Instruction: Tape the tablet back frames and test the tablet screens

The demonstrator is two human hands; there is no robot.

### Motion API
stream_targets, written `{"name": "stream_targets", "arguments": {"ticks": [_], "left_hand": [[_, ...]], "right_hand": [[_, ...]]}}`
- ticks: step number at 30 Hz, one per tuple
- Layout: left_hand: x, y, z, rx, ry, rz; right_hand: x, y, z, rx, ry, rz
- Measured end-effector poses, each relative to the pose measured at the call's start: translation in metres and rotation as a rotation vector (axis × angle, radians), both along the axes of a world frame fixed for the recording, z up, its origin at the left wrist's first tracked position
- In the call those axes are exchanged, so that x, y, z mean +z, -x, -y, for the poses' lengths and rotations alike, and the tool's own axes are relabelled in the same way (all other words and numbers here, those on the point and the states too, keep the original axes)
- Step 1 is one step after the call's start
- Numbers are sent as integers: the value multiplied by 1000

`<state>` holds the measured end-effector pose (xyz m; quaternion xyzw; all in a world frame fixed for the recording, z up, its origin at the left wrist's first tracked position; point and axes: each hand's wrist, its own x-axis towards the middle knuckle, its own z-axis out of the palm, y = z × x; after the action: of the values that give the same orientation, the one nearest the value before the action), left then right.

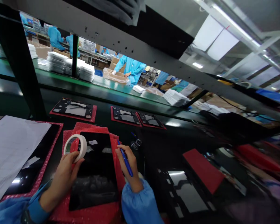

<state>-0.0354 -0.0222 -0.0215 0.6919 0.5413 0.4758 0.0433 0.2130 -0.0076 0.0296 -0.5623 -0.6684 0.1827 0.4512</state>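
Left hand is gripping a masking tape roll. The thumb and fingers are curled round its lower rim, and the roll is standing on edge over the top-left corner of a black panel. Right hand is closed round a blue pen, pinching it between thumb and forefingers at the panel's right edge. Can't tell which end is the tip.

The panel is lying flat on red bubble wrap by the worktop's near edge, left of centre. Small white labels are sitting on its upper part. A white sheet is covering another dark panel at the left edge. Framed panels on red mats are lying toward the far edge. People in blue coats are working at benches beyond.

Judging from this, handling it well likely means:
- holding the roll's rim clear of the glossy face
- keeping the pen off the panel surface
- steadying the panel with the right wrist so it isn't sliding on the wrap
- picking the tape end with the left thumb
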Motion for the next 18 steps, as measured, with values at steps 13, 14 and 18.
{"name": "stream_targets", "arguments": {"ticks": [13, 14, 18], "left_hand": [[12, 8, -15, -98, -211, -121], [11, 9, -16, -80, -213, -115], [2, 14, -20, -29, -154, -75]], "right_hand": [[28, -104, -19, -388, -165, 127], [29, -109, -23, -365, -157, 165], [23, -129, -23, -135, 25, 374]]}}
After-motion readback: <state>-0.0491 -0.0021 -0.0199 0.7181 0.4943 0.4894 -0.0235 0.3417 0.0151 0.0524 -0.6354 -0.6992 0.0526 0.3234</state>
